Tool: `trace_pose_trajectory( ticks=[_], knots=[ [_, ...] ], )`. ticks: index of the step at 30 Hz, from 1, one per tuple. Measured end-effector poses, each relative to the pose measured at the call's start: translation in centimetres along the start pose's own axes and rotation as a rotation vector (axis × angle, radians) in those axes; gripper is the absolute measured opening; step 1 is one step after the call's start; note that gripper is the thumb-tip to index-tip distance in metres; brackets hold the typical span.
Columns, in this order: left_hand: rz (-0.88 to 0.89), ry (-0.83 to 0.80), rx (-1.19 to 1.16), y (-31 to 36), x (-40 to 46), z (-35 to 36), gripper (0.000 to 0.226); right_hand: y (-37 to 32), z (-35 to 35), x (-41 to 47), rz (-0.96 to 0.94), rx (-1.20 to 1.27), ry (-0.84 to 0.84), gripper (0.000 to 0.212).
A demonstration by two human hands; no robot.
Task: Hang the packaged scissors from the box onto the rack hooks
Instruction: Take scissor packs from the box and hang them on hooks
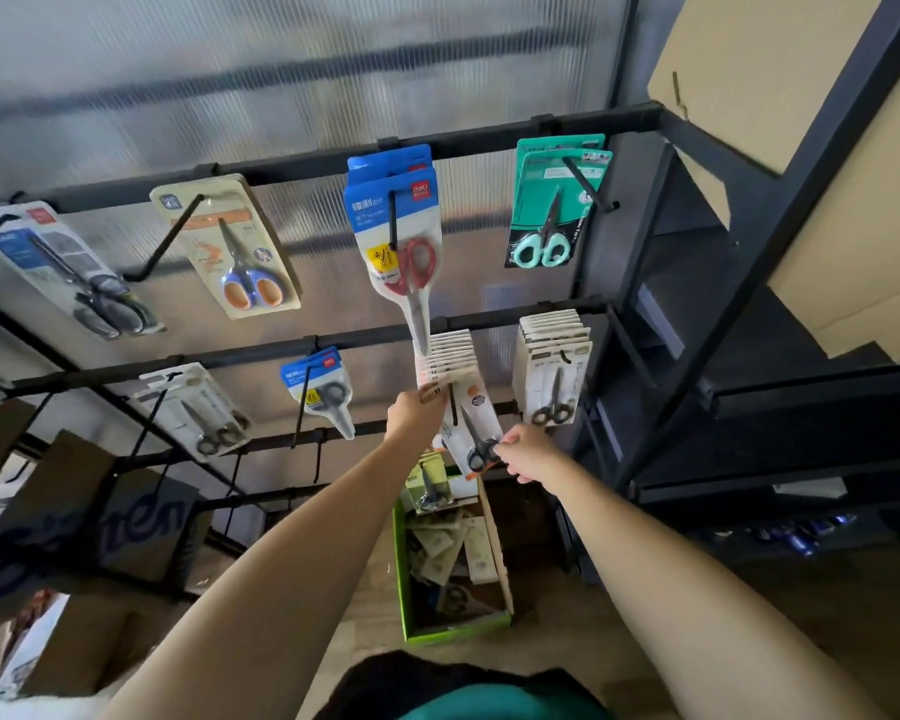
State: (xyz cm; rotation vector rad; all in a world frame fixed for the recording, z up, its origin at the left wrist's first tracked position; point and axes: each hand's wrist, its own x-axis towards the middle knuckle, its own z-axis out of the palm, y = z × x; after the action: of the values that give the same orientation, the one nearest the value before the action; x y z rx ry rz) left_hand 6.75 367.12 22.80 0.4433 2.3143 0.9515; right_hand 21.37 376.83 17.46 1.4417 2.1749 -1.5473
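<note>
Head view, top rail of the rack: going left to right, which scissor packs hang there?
Grey-black scissors pack → blue-and-orange scissors pack → red-handled scissors pack → mint-handled scissors pack.

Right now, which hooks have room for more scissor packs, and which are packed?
Roomiest: the long hook in front of the orange-handled pack, and the hook carrying the small blue pack. Crowded: the hook both hands are loading, left hand and right hand on its front pack, and the neighbouring white stack.
</note>
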Motion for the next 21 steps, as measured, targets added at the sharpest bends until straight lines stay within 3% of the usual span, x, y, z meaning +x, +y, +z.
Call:
trace_pose_trajectory(
  ticks=[10, 13, 16, 21],
  knots=[
    [0.049, -0.05, 0.083, -4.2, -0.4, -0.5, 0.063, 2.5, 4.2, 0.1, 0.137, 0.088, 0.008, 0.012],
    [0.071, -0.135, 0.225, -6.6, 0.6, -0.6, 0.055, 3.3, 5.9, -0.3, 0.188, 0.095, 0.036, 0.015],
    [0.083, -0.245, 0.39, -9.5, 1.7, 0.0, 0.027, 4.3, 7.8, -0.8, 0.245, 0.1, 0.055, 0.012],
    [0.172, -0.49, 0.727, -13.2, 3.4, 1.4, 0.035, 6.8, 12.8, -1.3, 0.378, 0.131, 0.067, 0.032]
  ],
)
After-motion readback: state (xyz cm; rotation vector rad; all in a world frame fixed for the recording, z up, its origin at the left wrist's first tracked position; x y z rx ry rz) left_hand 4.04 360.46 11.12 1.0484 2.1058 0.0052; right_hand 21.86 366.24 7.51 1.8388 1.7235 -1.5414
